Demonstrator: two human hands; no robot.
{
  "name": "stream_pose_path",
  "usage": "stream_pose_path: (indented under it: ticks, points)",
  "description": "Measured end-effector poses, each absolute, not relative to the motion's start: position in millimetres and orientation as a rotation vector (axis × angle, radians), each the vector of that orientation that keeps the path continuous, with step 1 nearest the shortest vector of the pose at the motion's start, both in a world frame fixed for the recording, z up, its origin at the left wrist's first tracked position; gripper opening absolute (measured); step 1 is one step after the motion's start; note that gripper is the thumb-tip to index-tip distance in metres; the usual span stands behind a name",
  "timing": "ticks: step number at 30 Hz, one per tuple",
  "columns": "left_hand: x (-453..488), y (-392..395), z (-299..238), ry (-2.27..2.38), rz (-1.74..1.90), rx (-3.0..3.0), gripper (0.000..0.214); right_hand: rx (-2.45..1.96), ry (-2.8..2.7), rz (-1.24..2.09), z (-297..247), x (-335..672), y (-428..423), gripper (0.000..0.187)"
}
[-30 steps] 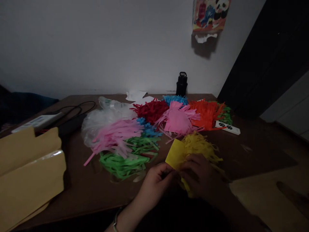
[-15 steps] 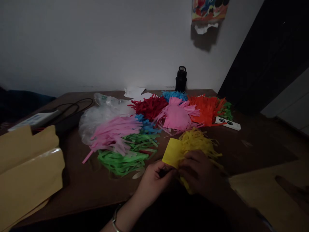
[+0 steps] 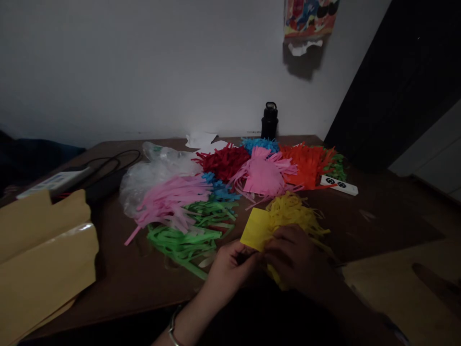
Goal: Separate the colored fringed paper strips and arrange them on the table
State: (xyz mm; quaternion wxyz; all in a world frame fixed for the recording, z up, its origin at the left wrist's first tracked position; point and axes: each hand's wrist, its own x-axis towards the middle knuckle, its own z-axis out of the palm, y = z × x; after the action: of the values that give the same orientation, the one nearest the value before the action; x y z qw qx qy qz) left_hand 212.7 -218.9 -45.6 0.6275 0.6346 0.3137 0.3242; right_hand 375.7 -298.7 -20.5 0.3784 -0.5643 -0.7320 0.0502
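Note:
A yellow paper sheet (image 3: 256,231) is held near the table's front edge by both hands. My left hand (image 3: 230,271) is closed, pinching the sheet's lower edge along with something dark that I cannot make out. My right hand (image 3: 293,257) is closed over the sheet's right side, covering most of it. Just behind the sheet lies a heap of yellow paper strips (image 3: 291,214). The scene is dim and the fingertips are hard to read.
Heaps of cut strips cover the brown table (image 3: 126,274): green (image 3: 187,235), light pink (image 3: 169,199), red (image 3: 223,161), pink (image 3: 264,175), orange (image 3: 308,163), blue (image 3: 260,144). A clear plastic bag (image 3: 151,173), black bottle (image 3: 269,120), white remote (image 3: 338,185), tan envelopes (image 3: 39,250) and cables (image 3: 108,163) surround them.
The hands and yellow sheet have shifted slightly left and toward me; the grip on the sheet is unchanged. The view has dropped a little.

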Motion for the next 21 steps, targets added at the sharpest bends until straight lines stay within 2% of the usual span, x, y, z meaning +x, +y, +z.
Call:
stream_pose_path:
  ticks: [18,21]
  points:
    - [209.0,-218.3,-49.3,0.694,0.694,1.491,0.018,-1.453,-1.892,0.129,-20.1,378.4,-297.2,0.006]
    - [208.9,-218.3,-49.7,0.711,0.689,1.503,0.02,-1.464,-1.898,0.104,-19.3,377.8,-298.3,0.001]
